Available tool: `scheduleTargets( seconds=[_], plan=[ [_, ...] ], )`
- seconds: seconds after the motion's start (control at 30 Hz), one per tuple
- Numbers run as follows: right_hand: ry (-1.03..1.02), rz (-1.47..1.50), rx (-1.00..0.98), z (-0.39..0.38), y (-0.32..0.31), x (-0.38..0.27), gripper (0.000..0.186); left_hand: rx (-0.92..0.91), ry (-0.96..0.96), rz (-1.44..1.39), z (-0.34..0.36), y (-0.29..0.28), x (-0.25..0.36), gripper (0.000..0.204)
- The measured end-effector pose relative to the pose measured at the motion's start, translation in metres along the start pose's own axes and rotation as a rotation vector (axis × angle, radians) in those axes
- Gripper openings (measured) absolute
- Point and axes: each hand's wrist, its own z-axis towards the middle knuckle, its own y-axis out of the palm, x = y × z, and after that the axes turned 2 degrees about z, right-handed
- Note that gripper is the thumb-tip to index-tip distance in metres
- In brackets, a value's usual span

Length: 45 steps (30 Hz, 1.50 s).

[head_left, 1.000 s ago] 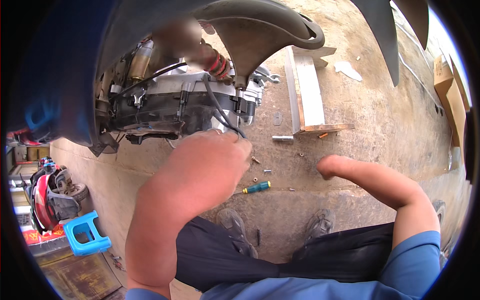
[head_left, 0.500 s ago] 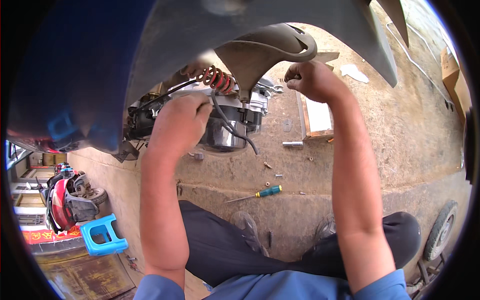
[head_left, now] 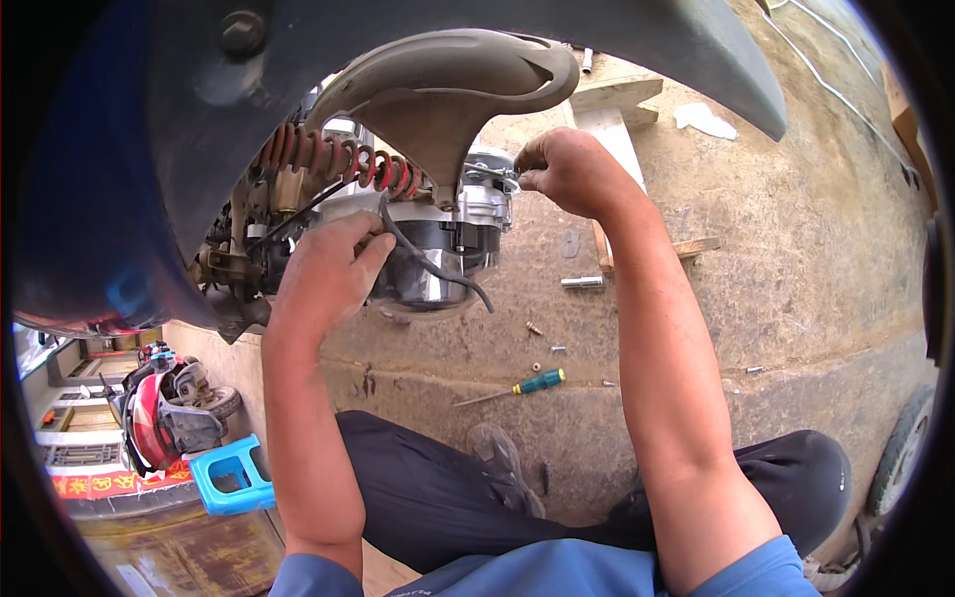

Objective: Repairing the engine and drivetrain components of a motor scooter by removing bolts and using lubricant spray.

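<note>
My left hand (head_left: 333, 261), fingers bent, is at the scooter's engine (head_left: 418, 264) beside a black hose (head_left: 431, 267); what its fingertips hold, if anything, is hidden. My right hand (head_left: 562, 174) is curled at a silver mechanical part (head_left: 484, 199) on the engine's right, and I cannot make out what it grips. Above my left hand are a red coil spring (head_left: 388, 169) and a dark curved fender piece (head_left: 433, 85), beneath the large body panel (head_left: 657, 45).
On the concrete lie a green screwdriver (head_left: 537, 381), a metal socket (head_left: 582, 282) and several small bolts (head_left: 534, 328). Beyond are a wooden frame (head_left: 686, 247) and white cloth (head_left: 705, 121). A blue stool (head_left: 232, 468), red scooter (head_left: 149, 418) and wheel (head_left: 900, 453) flank me.
My right hand has risen from low on the right to the engine's upper right. My left hand has moved up and left from the hose's lower part. The view has shifted too.
</note>
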Motion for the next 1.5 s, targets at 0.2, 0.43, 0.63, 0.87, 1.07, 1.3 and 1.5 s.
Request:
scheduleTargets(
  seconds=[0.2,0.43,0.63,0.87,1.07,1.3,1.5],
  plan=[
    [0.009,0.095,-0.087,0.001,-0.002,0.001,0.026,-0.017,0.023,-0.003,0.003,0.005,-0.003,0.025],
    [-0.05,0.151,-0.115,0.003,-0.005,0.007,0.025,-0.005,0.075,-0.005,0.001,0.006,-0.008,0.025],
    [-0.04,0.16,-0.171,0.01,-0.003,0.008,0.025,-0.032,0.085,-0.004,0.002,0.003,-0.011,0.026],
    [-0.064,-0.033,-0.001,0.013,0.006,-0.01,0.024,-0.054,0.026,-0.026,-0.005,-0.006,-0.007,0.028],
    [-0.204,0.192,0.094,0.004,0.008,-0.017,0.02,-0.114,0.03,0.058,-0.007,-0.003,-0.011,0.03],
    [-0.099,0.135,0.174,0.02,0.044,-0.021,0.022,0.23,0.075,0.032,0.01,0.017,-0.03,0.023],
    [-0.274,0.297,0.34,0.045,0.068,-0.008,0.028,0.415,0.093,0.061,0.029,0.034,-0.044,0.02]
  ],
)
